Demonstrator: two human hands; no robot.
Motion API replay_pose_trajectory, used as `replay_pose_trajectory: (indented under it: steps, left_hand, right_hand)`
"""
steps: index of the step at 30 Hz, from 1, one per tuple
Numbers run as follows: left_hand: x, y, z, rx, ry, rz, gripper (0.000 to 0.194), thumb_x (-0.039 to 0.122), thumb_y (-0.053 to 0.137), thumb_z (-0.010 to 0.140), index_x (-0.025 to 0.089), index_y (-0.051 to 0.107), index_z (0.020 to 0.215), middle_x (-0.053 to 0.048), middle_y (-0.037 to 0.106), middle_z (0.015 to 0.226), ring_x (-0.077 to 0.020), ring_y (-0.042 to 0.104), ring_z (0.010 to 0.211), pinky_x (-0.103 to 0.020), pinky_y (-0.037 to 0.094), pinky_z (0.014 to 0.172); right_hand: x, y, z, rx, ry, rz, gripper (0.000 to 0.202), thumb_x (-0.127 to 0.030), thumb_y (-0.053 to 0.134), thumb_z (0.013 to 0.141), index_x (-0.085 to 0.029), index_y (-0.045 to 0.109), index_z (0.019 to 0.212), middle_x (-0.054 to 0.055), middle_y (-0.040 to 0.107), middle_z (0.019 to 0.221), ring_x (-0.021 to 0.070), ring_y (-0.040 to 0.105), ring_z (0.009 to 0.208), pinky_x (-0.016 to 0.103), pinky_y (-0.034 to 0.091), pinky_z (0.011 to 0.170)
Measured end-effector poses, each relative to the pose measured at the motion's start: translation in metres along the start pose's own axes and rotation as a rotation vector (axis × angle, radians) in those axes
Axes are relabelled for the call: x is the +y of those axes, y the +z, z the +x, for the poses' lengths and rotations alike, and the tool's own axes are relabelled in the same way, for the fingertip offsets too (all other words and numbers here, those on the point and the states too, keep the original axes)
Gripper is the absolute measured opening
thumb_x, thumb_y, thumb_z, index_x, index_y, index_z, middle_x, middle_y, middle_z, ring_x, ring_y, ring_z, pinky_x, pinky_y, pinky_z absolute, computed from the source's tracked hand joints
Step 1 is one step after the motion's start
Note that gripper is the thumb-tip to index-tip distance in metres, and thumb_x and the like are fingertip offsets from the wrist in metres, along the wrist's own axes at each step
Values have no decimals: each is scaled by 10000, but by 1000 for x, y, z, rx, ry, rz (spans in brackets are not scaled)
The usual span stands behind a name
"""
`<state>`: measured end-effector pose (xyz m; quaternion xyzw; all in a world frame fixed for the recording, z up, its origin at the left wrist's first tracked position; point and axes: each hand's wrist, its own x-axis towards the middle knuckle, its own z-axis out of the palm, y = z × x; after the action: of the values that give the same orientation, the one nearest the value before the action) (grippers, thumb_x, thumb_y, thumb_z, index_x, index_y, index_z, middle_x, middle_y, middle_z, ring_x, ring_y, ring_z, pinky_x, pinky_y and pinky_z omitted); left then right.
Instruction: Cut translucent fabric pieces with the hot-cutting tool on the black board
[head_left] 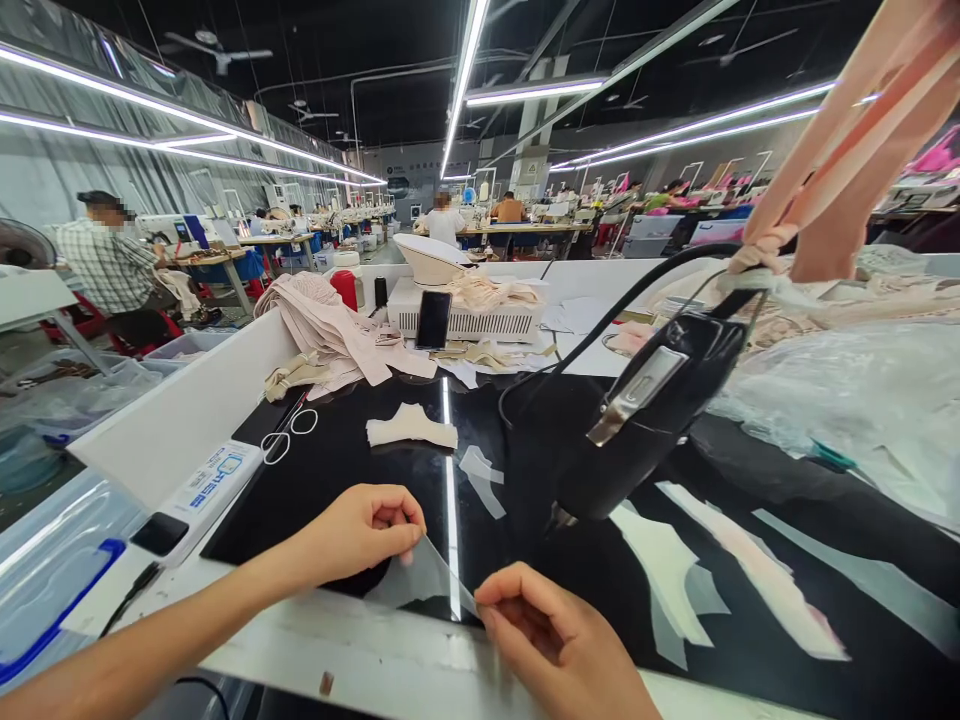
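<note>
My left hand (375, 535) pinches one corner of a thin, see-through white fabric piece (420, 580) near the table's front edge. The opposite corner is pinched between the thumb and finger of my right hand (551, 630), so the upper edge is drawn taut between them. Beyond my hands, a small sheer cut piece (482, 480) lies flat on the glossy black tabletop (337, 480). Farther back sits a stack of cream cut pieces (411, 428). To the right of my right hand lie pale cut pieces (667, 570) and a long pinkish stack (757, 570).
A black machine head (652, 410) with a cable stands over the right side. White-handled scissors (289, 435) and a white boxed device (206, 500) lie left. At the back are pink fabric (337, 330), a phone (433, 320) and a scale (465, 320). Plastic wrapping (840, 370) covers the right.
</note>
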<state>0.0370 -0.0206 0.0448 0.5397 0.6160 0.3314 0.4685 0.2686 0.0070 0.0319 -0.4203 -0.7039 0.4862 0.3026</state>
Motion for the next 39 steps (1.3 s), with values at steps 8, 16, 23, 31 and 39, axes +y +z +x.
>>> replay_pose_trajectory:
  steps: [8, 16, 23, 31, 39]
  left_hand:
    - [-6, -1, 23, 164, 218, 262, 189, 278, 587, 880, 227, 728, 995, 4, 702, 958, -144, 531, 716, -258, 395, 675]
    - [-29, -3, 34, 294, 259, 269, 243, 285, 518, 937, 227, 722, 1056, -17, 693, 1004, -166, 580, 762, -275, 434, 712]
    - [-32, -2, 36, 300, 293, 218, 233, 279, 522, 936, 237, 737, 1016, -11, 709, 994, -171, 596, 785, -268, 444, 717]
    - [-24, 3, 30, 274, 315, 115, 225, 322, 547, 934, 226, 719, 1043, -31, 675, 994, -159, 598, 798, -237, 446, 635]
    - [-23, 9, 22, 300, 398, -67, 307, 292, 732, 800, 214, 587, 1059, 0, 523, 963, -119, 528, 737, -223, 479, 615]
  right_hand:
    - [20, -9, 20, 105, -240, -332, 138, -351, 597, 906, -299, 724, 922, 4, 737, 855, 201, 654, 724, 314, 512, 681]
    - [16, -26, 70, 176, -338, -643, 241, -358, 498, 980, -254, 681, 1097, 74, 740, 1093, 245, 718, 873, 367, 563, 741]
    - [20, -9, 101, 173, -313, -679, 222, -343, 497, 962, -268, 705, 965, 67, 722, 1009, 256, 692, 892, 320, 501, 636]
    - [-15, -13, 84, 65, -217, -452, 361, -485, 491, 968, -241, 737, 866, 22, 719, 783, 193, 653, 694, 276, 493, 623]
    - [-33, 11, 77, -163, -90, -213, 348, -484, 534, 929, -217, 711, 794, -33, 484, 584, 132, 444, 551, 238, 328, 501]
